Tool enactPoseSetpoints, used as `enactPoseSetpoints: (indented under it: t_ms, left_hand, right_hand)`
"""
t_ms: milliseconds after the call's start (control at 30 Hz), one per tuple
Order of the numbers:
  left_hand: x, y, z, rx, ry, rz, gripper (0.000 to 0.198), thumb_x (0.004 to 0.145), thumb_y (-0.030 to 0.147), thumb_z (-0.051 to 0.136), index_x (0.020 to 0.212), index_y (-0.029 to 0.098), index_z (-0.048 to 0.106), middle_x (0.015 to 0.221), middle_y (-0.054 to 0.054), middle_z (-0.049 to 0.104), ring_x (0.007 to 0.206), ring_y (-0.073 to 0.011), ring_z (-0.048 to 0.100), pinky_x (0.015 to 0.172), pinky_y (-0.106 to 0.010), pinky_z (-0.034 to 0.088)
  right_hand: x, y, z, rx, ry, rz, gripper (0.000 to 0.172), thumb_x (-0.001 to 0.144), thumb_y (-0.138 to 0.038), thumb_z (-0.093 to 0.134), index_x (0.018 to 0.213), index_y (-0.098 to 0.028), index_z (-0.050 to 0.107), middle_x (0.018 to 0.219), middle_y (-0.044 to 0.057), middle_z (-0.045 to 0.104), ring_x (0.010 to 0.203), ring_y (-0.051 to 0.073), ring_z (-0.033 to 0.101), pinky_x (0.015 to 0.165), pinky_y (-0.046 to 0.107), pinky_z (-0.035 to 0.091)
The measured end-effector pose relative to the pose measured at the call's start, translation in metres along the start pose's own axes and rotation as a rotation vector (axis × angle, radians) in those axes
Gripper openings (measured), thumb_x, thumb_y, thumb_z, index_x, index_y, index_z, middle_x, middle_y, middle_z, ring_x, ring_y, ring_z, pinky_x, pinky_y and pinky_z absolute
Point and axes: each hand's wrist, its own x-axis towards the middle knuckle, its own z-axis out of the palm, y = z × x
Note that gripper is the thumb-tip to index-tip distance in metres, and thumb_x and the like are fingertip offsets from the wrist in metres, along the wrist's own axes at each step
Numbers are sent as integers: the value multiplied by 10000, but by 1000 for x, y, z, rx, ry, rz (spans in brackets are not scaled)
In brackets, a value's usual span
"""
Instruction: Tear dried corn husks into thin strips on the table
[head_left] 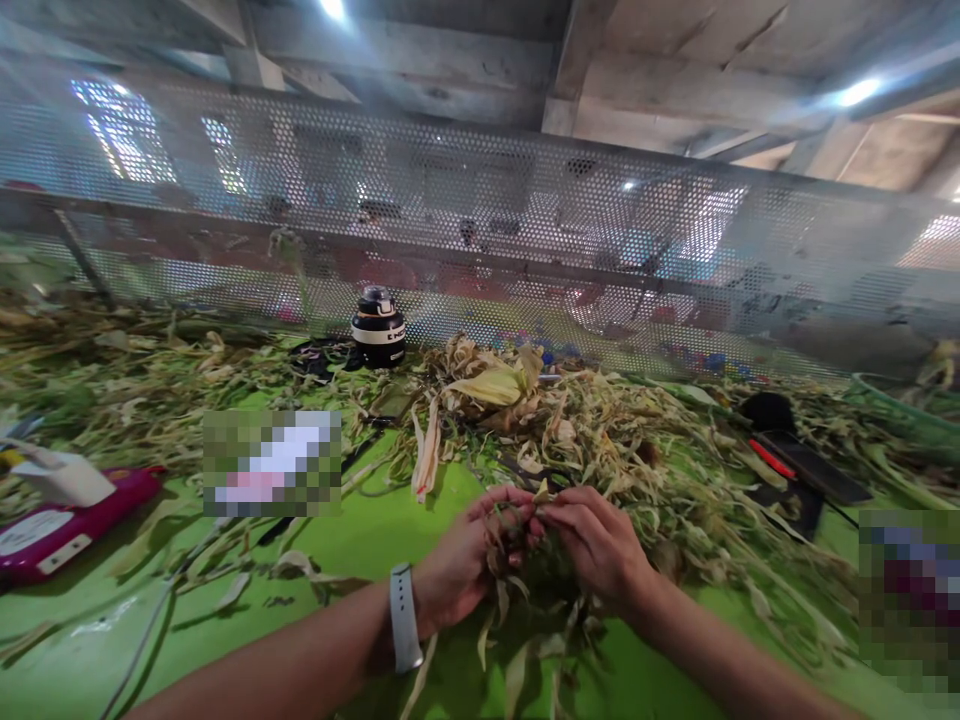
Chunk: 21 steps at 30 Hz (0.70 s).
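Husk (541, 493), dry: above green tabletop (337, 548). Left hand (480, 550): grip closed round it. Right hand (604, 550): pinching its tip. Step, seemingly: fingertip work. Next move calls for steady left hold.

a pale grey strap (406, 625) with a row of small dark holes circles the wrist (430, 602) below the left hand (472, 555), while the right hand (604, 550) and both forearms (300, 648) are bare.
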Motion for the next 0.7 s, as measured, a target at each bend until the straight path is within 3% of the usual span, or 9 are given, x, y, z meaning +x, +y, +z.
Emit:
enactPoseSetpoints:
  t_ms: [233, 300, 367, 500, 700]
  left_hand:
    - [0, -6, -1, 121, -18, 51, 305, 625, 344, 749, 780, 157, 565, 664, -7, 600, 546, -81, 526, 444, -161, 368]
    - [0, -7, -2, 199, -30, 85, 311, 643, 381, 728, 765, 158, 550, 653, 5, 591, 505, -62, 490, 437, -158, 363]
    - [0, -6, -4, 258, -36, 101, 320, 661, 414, 703, 762, 161, 535, 654, 12, 583, 493, -53, 472, 441, -157, 361]
    - [1, -3, -5, 325, -42, 127, 337, 646, 418, 713, 748, 157, 526, 632, 29, 547, 511, -48, 478, 480, -154, 366]
    - [5, -5, -8, 334, 33, 130, 346, 617, 414, 735, 774, 163, 557, 626, 41, 550, 448, -31, 438, 439, -154, 332]
  right_hand:
    - [-1, -12, 7, 281, -6, 337, 74, 855, -162, 477, 848, -204, 537, 740, 22, 580, 656, 133, 580, 591, 236, 488]
    - [-3, -15, 9, 383, -8, 450, 35, 854, -180, 484, 870, -206, 502, 733, 10, 575, 635, 124, 580, 571, 221, 490]
    - [-4, -17, 11, 491, 9, 536, 99, 854, -198, 486, 948, -209, 458, 741, 4, 569, 626, 118, 584, 553, 210, 498]
    - [-3, -17, 11, 580, 62, 605, 208, 835, -220, 508, 1025, -206, 425, 756, 5, 558, 636, 115, 579, 542, 203, 501]
    - [-2, -13, 11, 539, 56, 596, 179, 813, -213, 540, 964, -201, 443, 776, 14, 583, 662, 119, 591, 574, 216, 508]
